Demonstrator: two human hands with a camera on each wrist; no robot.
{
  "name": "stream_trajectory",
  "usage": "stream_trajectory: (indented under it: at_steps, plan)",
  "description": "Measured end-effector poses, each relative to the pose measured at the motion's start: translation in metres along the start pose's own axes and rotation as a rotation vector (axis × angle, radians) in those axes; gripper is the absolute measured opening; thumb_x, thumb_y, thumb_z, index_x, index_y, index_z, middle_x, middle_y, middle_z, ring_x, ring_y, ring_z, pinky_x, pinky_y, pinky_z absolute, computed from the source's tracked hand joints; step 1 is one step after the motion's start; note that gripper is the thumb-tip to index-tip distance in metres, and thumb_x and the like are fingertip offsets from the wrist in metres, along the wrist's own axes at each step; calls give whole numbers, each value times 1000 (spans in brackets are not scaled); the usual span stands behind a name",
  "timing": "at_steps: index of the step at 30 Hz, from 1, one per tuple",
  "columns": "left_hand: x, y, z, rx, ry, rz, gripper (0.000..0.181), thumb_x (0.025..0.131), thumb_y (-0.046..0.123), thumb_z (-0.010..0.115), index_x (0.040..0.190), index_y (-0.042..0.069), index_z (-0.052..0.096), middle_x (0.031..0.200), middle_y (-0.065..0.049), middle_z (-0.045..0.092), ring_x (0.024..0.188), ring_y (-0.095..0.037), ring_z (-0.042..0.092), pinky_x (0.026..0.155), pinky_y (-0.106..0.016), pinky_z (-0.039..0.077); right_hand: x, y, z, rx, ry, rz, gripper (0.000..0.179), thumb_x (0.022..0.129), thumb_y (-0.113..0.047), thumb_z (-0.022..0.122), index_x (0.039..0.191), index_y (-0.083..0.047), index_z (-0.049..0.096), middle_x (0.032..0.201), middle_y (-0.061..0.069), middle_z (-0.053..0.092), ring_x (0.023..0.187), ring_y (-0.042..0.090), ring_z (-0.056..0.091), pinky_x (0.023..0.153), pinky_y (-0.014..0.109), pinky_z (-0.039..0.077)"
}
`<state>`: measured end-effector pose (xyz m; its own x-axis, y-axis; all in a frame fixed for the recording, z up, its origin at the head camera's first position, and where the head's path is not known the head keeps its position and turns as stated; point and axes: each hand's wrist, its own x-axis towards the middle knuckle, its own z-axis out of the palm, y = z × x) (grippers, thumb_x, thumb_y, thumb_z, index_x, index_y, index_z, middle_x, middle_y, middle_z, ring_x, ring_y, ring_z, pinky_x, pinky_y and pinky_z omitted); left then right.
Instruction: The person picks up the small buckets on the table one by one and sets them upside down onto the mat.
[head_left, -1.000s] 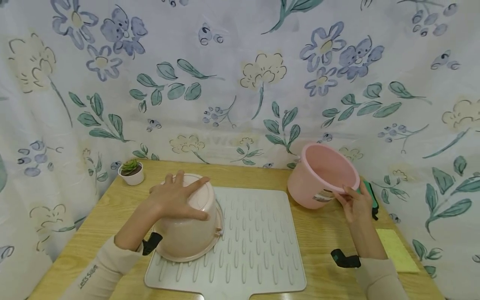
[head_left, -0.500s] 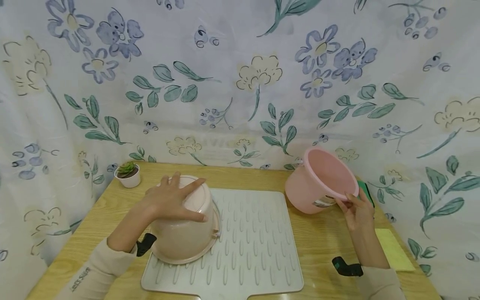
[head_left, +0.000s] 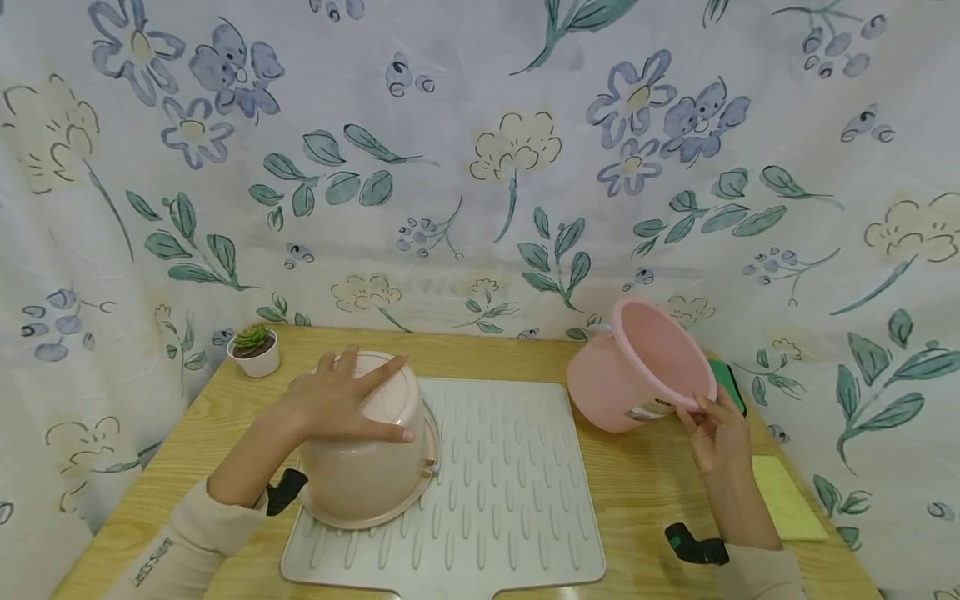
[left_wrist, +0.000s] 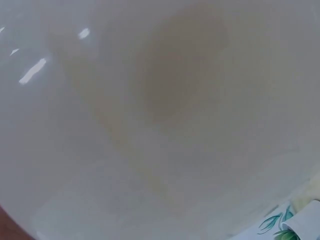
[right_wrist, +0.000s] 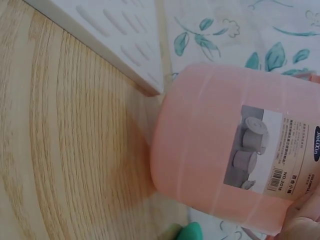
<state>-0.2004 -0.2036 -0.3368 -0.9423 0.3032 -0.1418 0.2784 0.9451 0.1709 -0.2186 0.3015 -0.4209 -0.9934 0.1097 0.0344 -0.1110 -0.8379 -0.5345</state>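
A beige bucket (head_left: 367, 475) stands upside down on the left of a pale ridged drying mat (head_left: 510, 500). My left hand (head_left: 337, 400) rests on its upturned base, fingers spread and thumb along the side. The bucket's smooth wall (left_wrist: 165, 150) fills most of the left wrist view. At the right, a pink bucket (head_left: 607, 383) leans with its mouth toward my right hand (head_left: 720, 429), which pinches the rim between thumb and fingers. The right wrist view shows a printed label (right_wrist: 267, 150) on this bucket's side.
A small potted succulent (head_left: 253, 350) stands at the table's back left. Behind the pink bucket lies a green thing with a black edge (head_left: 729, 387). A yellow cloth (head_left: 783, 500) lies at the right edge. A floral curtain (head_left: 450, 208) closes off the back.
The pink bucket has tipped further to the right, its rim drawn down by my right hand. My left hand stays on the beige bucket. The head view has shifted slightly.
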Motion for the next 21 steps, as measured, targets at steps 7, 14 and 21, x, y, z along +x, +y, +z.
stream_trajectory:
  at_steps: [7,14,21]
  plan:
    - [-2,-1,5,-26,33,-6,111,69,90,53,159,33,21,157,-34,17,141,-61,19,86,-84,32,-5,1,-8,74,-76,17,33,100,10,38,122,1,62,93,17,60,68,27,63,67,33,60]
    - [-5,-2,18,-41,267,8,105,72,88,54,156,26,33,157,-26,24,142,-51,26,90,-83,31,-10,3,-12,70,-70,21,29,101,9,40,119,3,62,85,16,61,67,25,63,67,31,60]
    - [-6,-2,26,-42,507,58,89,76,75,65,146,21,47,150,-19,38,131,-44,41,92,-73,40,-15,2,-14,77,-76,24,31,101,8,38,120,2,61,88,16,61,69,25,64,68,30,60]
